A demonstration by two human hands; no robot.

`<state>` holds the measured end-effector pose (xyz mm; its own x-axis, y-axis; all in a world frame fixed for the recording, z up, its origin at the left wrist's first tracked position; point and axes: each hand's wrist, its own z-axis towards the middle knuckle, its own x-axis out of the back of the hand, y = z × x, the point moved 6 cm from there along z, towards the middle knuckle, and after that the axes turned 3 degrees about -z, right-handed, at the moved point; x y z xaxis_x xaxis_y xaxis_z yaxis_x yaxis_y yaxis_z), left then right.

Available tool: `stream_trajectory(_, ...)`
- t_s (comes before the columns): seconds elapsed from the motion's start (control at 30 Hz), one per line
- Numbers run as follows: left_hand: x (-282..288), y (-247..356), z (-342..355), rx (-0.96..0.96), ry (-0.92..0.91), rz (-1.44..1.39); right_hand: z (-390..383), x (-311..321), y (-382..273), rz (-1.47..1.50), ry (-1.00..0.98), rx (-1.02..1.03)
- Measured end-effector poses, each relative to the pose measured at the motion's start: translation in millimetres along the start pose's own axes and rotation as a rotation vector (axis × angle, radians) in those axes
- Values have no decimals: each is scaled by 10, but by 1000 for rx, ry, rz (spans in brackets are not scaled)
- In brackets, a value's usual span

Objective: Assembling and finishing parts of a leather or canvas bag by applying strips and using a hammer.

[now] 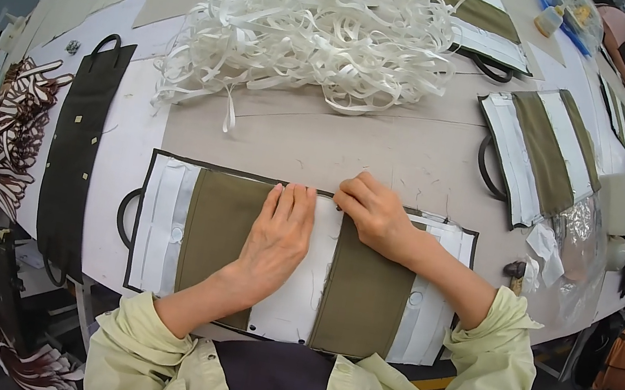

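Note:
A flat bag panel (365, 303) lies before me, with olive and white bands, a dark bound edge and a black loop handle (126, 217) at its left end. My left hand (282, 227) rests flat on its middle, fingers stretched toward the far edge across an olive band and the white strip. Just right of those fingertips, my right hand (373, 212) is closed at the far edge, fingers curled and pressed together. Whatever sits between its fingertips is hidden.
A tangled heap of white ribbon (315, 30) lies beyond the panel. To the left are a dark strip with handles (76, 147) and a bundle of brown-and-white straps (22, 126). Another banded panel (538, 154), a white bottle (623, 254) and clear plastic (578, 239) lie right.

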<state>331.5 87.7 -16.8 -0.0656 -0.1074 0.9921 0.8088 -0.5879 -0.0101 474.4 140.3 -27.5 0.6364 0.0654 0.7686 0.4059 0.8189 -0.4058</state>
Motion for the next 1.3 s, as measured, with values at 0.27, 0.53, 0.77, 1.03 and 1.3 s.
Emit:
stream_trajectory(0.27,52,90,87,-86,10,-128,-52,114,90,123,65,-116)
stream_trajectory(0.53,90,152,177,-67,-22,-128,-188,141,103,156,71,-203)
stream_trajectory(0.77,29,164,196,-102,-7,-194,-241,197,118,171,80,-201)
stream_trajectory(1.03,95,211,277,-186,47,-191,-286,246,2,-1,7,-26)
stream_trajectory(1.3,92,317,331,-157,3,-232,-464,306,145,158,50,-202)
